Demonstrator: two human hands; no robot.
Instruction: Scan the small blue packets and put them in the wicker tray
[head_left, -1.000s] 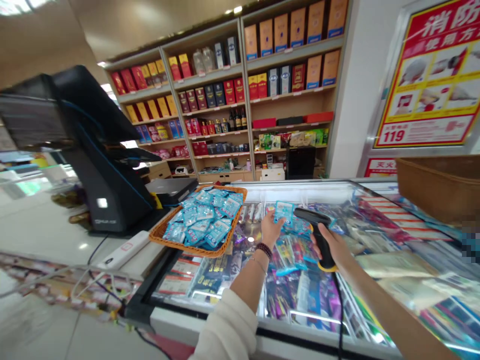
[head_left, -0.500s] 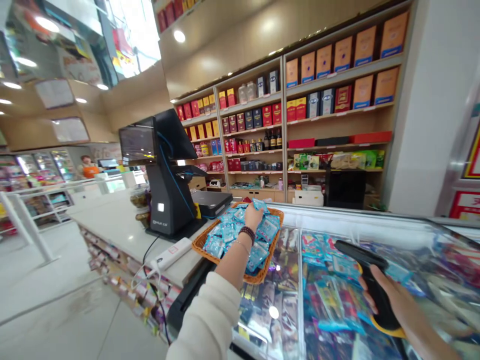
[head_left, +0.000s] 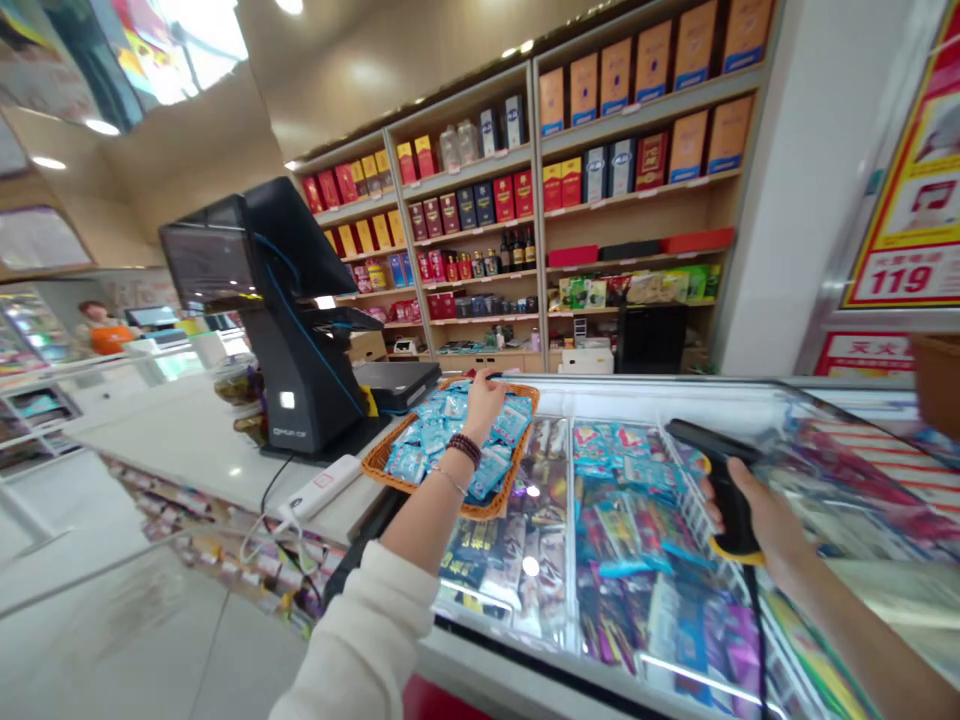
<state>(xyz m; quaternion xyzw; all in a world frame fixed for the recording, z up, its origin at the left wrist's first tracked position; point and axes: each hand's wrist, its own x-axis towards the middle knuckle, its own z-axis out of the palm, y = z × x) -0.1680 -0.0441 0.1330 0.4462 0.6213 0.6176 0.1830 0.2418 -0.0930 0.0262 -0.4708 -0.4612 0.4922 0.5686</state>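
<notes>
Blue plastic sachets [head_left: 450, 440] heaped in a wicker basket [head_left: 411, 498]; left hand [head_left: 484, 408] down on them, fingers together, pinch unclear; right hand [head_left: 757, 510] closed around a black barcode scanner [head_left: 726, 495].

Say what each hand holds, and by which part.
The right hand grips a black handheld barcode scanner by its handle. The left hand rests on blue packets in a wicker basket; whether it holds one cannot be told.
</notes>
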